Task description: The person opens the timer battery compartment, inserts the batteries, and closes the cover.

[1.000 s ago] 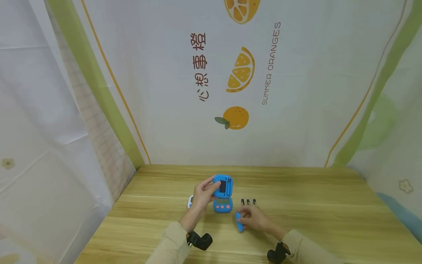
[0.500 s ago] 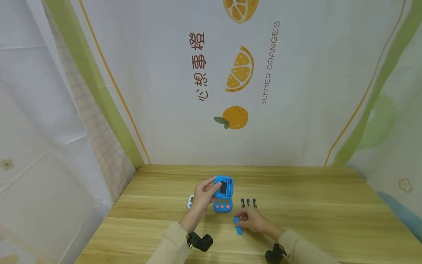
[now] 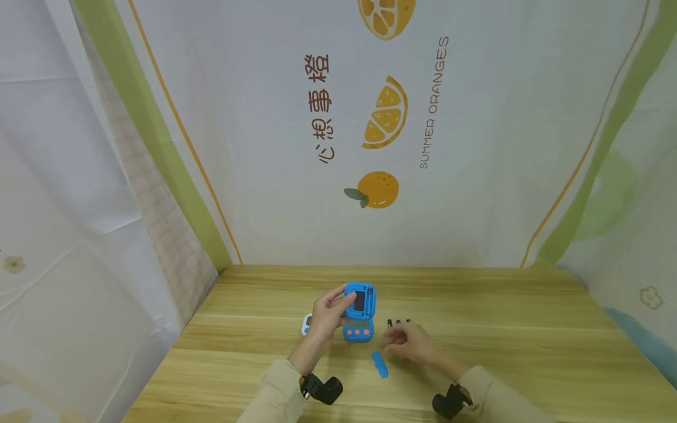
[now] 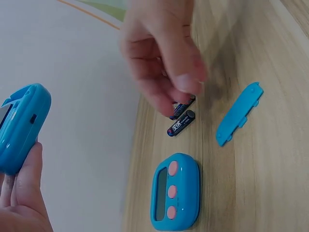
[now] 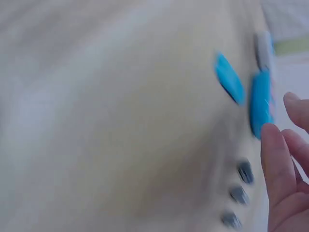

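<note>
My left hand (image 3: 325,317) grips a blue digital timer (image 3: 367,311), its back facing me with the long battery slot uncovered. In the left wrist view its side (image 4: 29,121) shows at the left. Below it, a second blue timer (image 3: 358,335) with pink buttons lies face up on the table. The blue battery cover (image 3: 379,365) rests on the wood, apart from both hands. My right hand (image 3: 411,343), fingers loosely bent with nothing between them, hovers by three small dark batteries (image 4: 181,123); it partly hides them in the head view.
A white timer (image 3: 306,325) sits left of the blue one, partly hidden behind my left hand. The wooden table (image 3: 502,329) runs back to a white curtain (image 3: 465,223) with printed oranges.
My right hand has lowered the blue battery cover onto the table and let go of it, then moved away toward the batteries. The left hand keeps its hold on the timer, almost still.
</note>
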`<state>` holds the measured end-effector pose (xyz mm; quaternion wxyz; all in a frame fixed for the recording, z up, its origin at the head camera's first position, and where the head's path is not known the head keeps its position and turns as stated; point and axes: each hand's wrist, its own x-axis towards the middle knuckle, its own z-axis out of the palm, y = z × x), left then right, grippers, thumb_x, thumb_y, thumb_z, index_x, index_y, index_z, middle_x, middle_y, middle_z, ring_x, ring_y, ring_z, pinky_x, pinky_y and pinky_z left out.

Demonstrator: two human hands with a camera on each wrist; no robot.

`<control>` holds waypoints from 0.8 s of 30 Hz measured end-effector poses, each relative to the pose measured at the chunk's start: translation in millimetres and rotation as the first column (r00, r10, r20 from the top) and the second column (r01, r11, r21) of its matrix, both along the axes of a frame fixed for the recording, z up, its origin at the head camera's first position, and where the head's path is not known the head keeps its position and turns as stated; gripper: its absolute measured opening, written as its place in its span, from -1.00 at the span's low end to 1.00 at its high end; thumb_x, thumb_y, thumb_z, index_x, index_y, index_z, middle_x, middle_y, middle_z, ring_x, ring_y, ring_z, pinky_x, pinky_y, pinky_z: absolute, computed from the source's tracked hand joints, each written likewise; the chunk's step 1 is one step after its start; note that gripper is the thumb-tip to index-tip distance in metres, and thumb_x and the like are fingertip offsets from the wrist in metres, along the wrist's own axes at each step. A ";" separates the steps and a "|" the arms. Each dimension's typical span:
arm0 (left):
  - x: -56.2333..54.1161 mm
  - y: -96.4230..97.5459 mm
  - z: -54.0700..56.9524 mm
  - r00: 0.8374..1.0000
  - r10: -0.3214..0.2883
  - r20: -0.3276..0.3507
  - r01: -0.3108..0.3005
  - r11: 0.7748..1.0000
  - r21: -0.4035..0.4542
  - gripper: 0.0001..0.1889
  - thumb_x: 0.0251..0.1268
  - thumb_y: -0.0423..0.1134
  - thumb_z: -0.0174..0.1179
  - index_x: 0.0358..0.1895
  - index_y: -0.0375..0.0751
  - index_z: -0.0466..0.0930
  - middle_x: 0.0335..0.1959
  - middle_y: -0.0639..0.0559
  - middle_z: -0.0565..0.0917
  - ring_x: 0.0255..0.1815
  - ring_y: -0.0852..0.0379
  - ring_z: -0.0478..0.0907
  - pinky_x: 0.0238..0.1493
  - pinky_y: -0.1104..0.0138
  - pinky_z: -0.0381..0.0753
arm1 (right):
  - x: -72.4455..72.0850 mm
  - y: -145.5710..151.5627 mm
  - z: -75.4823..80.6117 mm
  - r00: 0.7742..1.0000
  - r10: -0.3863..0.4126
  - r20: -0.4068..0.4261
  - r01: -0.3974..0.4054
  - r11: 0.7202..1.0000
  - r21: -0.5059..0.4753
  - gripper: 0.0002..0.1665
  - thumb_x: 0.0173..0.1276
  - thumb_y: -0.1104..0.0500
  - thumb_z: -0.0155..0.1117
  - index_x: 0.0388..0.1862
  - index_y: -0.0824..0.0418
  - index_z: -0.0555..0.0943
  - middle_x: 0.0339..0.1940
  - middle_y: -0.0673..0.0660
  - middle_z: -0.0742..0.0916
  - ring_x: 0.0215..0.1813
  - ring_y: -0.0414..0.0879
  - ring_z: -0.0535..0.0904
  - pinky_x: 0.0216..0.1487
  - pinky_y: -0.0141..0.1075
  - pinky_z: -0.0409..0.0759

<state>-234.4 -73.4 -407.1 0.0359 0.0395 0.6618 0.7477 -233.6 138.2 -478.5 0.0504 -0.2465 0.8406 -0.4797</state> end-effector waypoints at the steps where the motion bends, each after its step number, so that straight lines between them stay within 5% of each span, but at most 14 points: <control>1: 0.3 -0.1 0.3 1.000 -0.002 -0.004 0.002 1.000 0.002 -0.47 0.20 -0.18 0.13 0.21 -0.33 0.29 -0.12 -0.21 0.59 -0.36 0.17 0.60 -0.29 0.24 0.61 | -2.3 3.9 2.6 1.000 -0.019 -0.005 0.019 1.000 -0.001 -0.68 0.08 0.26 0.31 -0.23 0.46 0.55 -0.39 0.10 0.61 -0.36 -0.16 0.51 -0.36 -0.44 0.54; 10: 1.8 1.5 1.1 1.000 -0.004 0.010 0.004 1.000 0.009 -0.46 0.19 -0.17 0.14 0.22 -0.32 0.29 -0.13 -0.17 0.60 -0.42 0.22 0.59 -0.43 0.39 0.59 | -17.9 36.7 14.4 0.986 -0.163 0.015 0.164 0.986 -0.014 -0.59 0.13 0.30 0.26 -0.07 0.51 0.47 -0.33 0.19 0.61 -0.28 -0.02 0.53 -0.33 -0.38 0.55; 24: 2.9 2.4 2.4 1.000 -0.016 0.001 0.015 1.000 0.015 -0.46 0.20 -0.20 0.14 0.22 -0.33 0.27 -0.13 -0.20 0.60 -0.36 0.15 0.61 -0.34 0.31 0.61 | -24.3 46.2 -5.4 0.974 -0.204 0.100 0.198 0.978 0.064 -0.38 -0.06 0.29 0.41 0.01 0.46 0.43 -0.20 0.23 0.55 -0.18 0.03 0.46 -0.20 -0.18 0.51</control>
